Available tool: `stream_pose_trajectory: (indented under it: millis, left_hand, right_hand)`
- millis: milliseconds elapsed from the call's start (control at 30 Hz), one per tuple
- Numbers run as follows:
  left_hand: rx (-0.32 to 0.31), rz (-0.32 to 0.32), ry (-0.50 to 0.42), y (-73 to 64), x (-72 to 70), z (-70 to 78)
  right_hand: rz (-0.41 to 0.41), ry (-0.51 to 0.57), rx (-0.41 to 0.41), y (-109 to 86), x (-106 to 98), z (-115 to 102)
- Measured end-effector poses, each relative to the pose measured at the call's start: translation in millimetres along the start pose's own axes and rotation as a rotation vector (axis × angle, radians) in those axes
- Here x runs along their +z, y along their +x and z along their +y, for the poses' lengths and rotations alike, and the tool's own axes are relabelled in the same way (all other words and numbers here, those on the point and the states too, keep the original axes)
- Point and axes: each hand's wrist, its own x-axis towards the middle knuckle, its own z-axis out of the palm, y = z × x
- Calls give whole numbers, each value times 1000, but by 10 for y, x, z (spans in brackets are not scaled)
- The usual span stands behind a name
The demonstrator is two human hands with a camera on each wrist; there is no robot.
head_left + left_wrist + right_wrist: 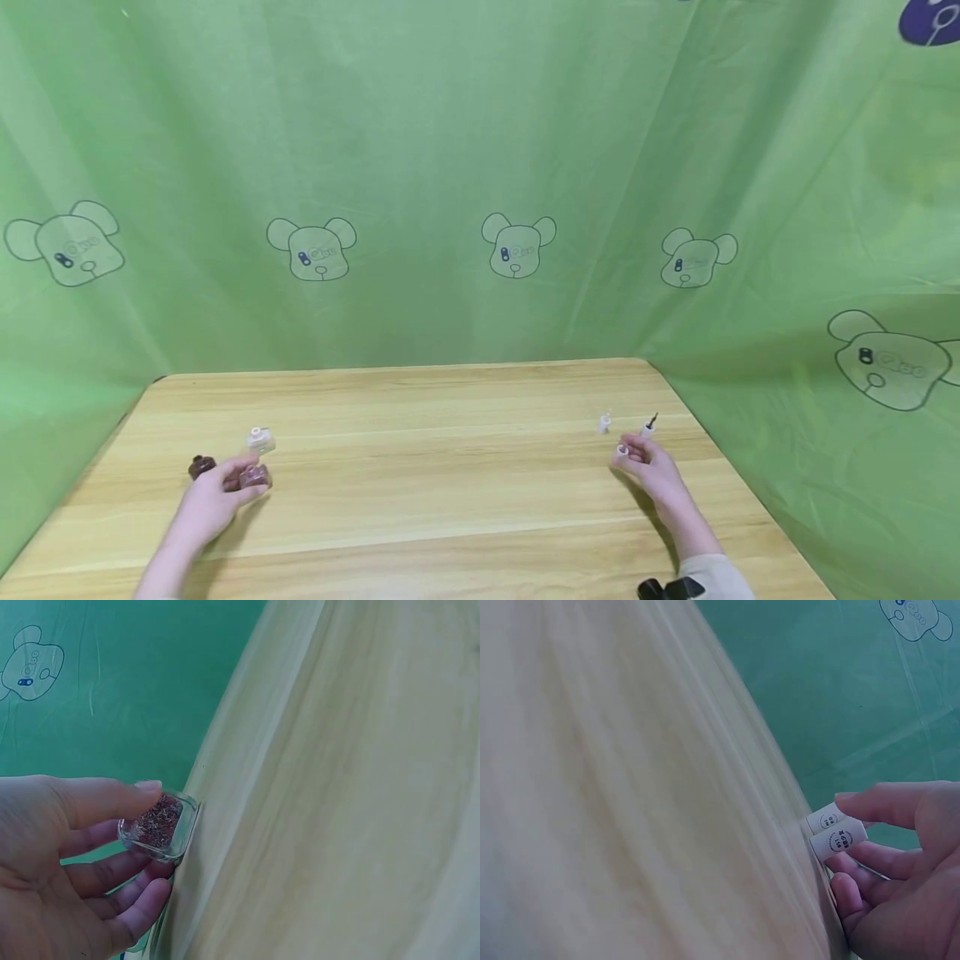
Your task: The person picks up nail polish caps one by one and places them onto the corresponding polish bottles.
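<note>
My left hand is at the left of the wooden table, with its thumb and fingers round a small square glass nail polish bottle filled with dark reddish glitter. Just beyond these fingers stands a clear nail polish bottle, and a dark brown-red bottle is beside the knuckles. Over at the right, my right hand pinches a white nail polish cap with printed lettering. A second white cap with a dark brush pointing up is close behind the fingers. Another white cap stands upright, a little to the left.
The wooden tabletop stretches between the two hands. A green curtain with bear-head outlines hangs behind and along both sides of the table. A black strap device sits at the right wrist.
</note>
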Motion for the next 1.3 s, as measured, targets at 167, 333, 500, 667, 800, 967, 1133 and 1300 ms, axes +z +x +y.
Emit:
stream_pose_trajectory:
  millis: [167, 333, 500, 667, 800, 967, 1133, 1300]
  left_hand:
    - [-6, -7, 30, 15, 11, -6]
    - [-21, -13, 43, 34, 26, 8]
    - [-17, -5, 43, 51, 90, 33]
    - [0, -11, 20, 95, 195, 110]
    - [13, -17, -7, 135, 302, 196]
    - [39, -5, -30, 187, 411, 291]
    - [42, -9, -53, 232, 480, 379]
    - [46, -27, -72, 289, 540, 487]
  right_hand:
    - [8, -14, 9, -9, 3, 0]
    - [20, 4, 13, -13, 14, -8]
    - [38, 9, 22, -17, 25, -16]
    - [50, 1, 19, -8, 36, -14]
    - [61, -11, 21, -7, 38, -11]
    - [72, -24, 25, -22, 55, -50]
    - [51, -20, 11, -33, 107, -112]
    - [14, -12, -40, -43, 215, -193]
